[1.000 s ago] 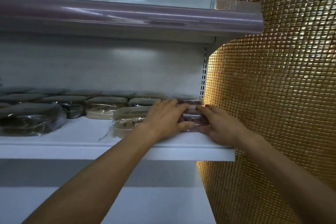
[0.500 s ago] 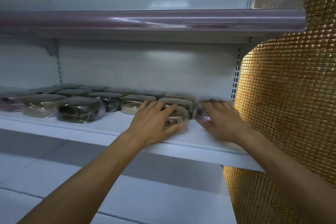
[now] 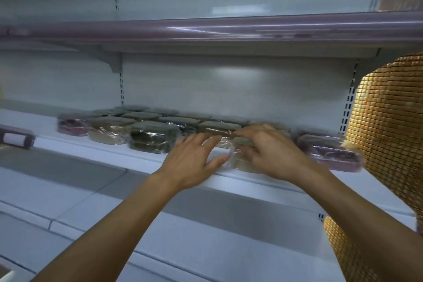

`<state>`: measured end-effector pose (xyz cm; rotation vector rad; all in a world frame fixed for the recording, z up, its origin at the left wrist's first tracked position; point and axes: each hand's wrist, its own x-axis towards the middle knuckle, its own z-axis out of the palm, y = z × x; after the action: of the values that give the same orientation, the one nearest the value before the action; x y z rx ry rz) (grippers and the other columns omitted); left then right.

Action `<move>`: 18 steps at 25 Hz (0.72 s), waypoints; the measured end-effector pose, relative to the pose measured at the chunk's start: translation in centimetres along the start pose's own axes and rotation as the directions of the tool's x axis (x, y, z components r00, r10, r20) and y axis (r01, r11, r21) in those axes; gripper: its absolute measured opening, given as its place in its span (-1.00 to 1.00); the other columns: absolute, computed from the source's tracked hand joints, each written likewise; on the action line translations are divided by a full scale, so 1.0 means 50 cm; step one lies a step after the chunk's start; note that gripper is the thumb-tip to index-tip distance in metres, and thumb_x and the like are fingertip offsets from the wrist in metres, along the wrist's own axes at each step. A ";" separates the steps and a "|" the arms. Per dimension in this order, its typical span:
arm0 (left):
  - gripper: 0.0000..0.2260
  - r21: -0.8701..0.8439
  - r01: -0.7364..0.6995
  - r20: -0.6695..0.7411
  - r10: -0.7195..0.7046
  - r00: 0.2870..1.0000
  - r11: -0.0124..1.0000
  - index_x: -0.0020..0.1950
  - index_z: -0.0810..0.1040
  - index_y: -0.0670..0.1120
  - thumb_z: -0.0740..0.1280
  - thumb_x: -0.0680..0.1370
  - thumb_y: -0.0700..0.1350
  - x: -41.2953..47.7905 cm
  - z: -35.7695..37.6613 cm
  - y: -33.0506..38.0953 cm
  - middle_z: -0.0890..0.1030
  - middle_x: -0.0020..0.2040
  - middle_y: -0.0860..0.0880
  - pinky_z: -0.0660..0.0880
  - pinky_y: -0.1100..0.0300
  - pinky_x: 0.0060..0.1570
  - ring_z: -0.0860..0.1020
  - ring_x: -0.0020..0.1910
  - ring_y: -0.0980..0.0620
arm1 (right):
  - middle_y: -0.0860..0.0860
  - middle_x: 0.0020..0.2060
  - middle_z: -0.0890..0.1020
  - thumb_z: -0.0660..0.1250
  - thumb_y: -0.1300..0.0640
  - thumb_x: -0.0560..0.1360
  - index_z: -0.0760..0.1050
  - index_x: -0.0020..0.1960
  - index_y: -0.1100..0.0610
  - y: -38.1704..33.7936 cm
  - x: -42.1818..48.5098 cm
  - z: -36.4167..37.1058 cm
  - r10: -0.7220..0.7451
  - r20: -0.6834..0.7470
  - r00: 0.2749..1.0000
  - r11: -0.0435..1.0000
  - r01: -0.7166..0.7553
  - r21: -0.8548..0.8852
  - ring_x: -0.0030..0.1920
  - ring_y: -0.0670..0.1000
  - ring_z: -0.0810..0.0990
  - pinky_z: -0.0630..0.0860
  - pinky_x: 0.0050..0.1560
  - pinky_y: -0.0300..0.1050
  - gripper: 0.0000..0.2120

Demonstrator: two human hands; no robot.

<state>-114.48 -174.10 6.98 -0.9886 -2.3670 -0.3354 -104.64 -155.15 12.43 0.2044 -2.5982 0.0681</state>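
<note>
A beige plastic-wrapped pack (image 3: 238,160) sits near the front edge of the white shelf (image 3: 146,160). My right hand (image 3: 272,155) grips it, fingers curled over its top and side. My left hand (image 3: 194,158) lies just left of the pack, fingers spread and straight, thumb tip at the wrapper's edge. A purple wrapped pack (image 3: 329,153) lies alone at the shelf's right end. Rows of several more wrapped packs (image 3: 151,139) fill the shelf behind and to the left, in beige, dark green and purple.
An upper shelf with a glossy mauve front rail (image 3: 206,30) overhangs the packs. A gold mosaic wall (image 3: 389,135) closes off the right side. A purple-and-white box (image 3: 16,138) sits at far left. Lower white shelves (image 3: 68,201) run below.
My view has swung left. My right hand left the purple pack at the right end and moved left onto the beige pack. My left hand slid off that pack to its left side.
</note>
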 end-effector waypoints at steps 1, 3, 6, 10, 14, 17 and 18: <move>-0.44 0.025 -0.022 0.000 0.022 1.000 0.999 0.55 0.21 0.15 0.02 0.60 0.34 -0.010 0.001 -0.028 0.36 0.47 0.05 0.22 0.05 0.39 0.30 0.45 0.00 | -0.07 0.39 0.47 0.24 0.07 0.57 0.38 0.45 -0.07 -0.026 0.011 0.016 -0.003 -0.017 1.000 1.000 0.003 0.006 0.39 0.03 0.36 0.32 0.36 -0.10 -0.56; -0.48 0.056 -0.069 -0.016 0.070 0.997 0.996 0.54 0.25 0.11 0.11 0.62 0.27 -0.024 0.001 -0.082 0.38 0.46 0.03 0.23 0.07 0.38 0.32 0.44 -0.01 | -0.10 0.36 0.49 0.25 0.04 0.58 0.41 0.42 -0.07 -0.073 0.029 0.045 -0.006 -0.058 0.998 1.000 0.007 0.013 0.37 0.00 0.38 0.30 0.34 -0.14 -0.60; -0.53 0.002 -0.156 -0.069 0.155 0.985 0.988 0.50 0.36 0.07 0.17 0.61 0.17 -0.040 -0.002 -0.160 0.44 0.39 0.02 0.35 0.06 0.34 0.38 0.37 -0.02 | -0.14 0.32 0.53 0.25 0.05 0.59 0.44 0.39 -0.13 -0.143 0.054 0.086 -0.017 -0.077 0.997 0.999 0.019 0.032 0.32 -0.02 0.41 0.33 0.30 -0.14 -0.63; -0.62 -0.077 -0.286 -0.182 0.268 0.946 0.955 0.40 0.49 -0.01 0.23 0.61 0.05 -0.059 -0.007 -0.237 0.47 0.36 -0.01 0.40 -0.01 0.29 0.40 0.36 -0.04 | -0.15 0.30 0.55 0.24 0.06 0.58 0.44 0.38 -0.16 -0.210 0.082 0.132 0.023 -0.094 0.995 0.999 -0.020 0.036 0.30 -0.01 0.44 0.37 0.24 -0.13 -0.62; -0.59 -0.075 -0.248 -0.238 0.224 0.945 0.966 0.42 0.47 -0.03 0.25 0.59 0.05 -0.091 -0.039 -0.322 0.45 0.36 -0.01 0.40 -0.03 0.26 0.38 0.38 -0.05 | -0.11 0.29 0.56 0.25 0.06 0.58 0.42 0.40 -0.14 -0.284 0.128 0.155 0.015 -0.098 0.995 0.997 -0.008 0.071 0.28 0.01 0.45 0.39 0.23 -0.13 -0.61; -0.56 -0.064 -0.199 -0.260 0.177 0.949 0.978 0.44 0.44 -0.05 0.23 0.59 0.07 -0.127 -0.062 -0.390 0.46 0.36 -0.04 0.39 -0.04 0.30 0.37 0.39 -0.06 | -0.10 0.25 0.56 0.28 0.09 0.56 0.45 0.38 -0.10 -0.348 0.167 0.178 -0.030 -0.119 0.993 0.997 0.038 0.069 0.22 0.02 0.45 0.36 0.21 -0.17 -0.61; -0.55 -0.059 -0.180 -0.262 0.159 0.952 0.982 0.45 0.43 -0.05 0.22 0.58 0.07 -0.138 -0.069 -0.412 0.45 0.36 -0.04 0.39 -0.04 0.31 0.37 0.39 -0.07 | -0.09 0.25 0.56 0.29 0.10 0.55 0.46 0.37 -0.07 -0.367 0.179 0.184 -0.042 -0.138 0.990 0.997 0.050 0.057 0.22 0.03 0.44 0.35 0.22 -0.17 -0.61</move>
<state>-123.86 -193.95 5.45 -1.1071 -2.0351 -0.4681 -113.99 -175.25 9.25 0.2724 -2.4558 0.1399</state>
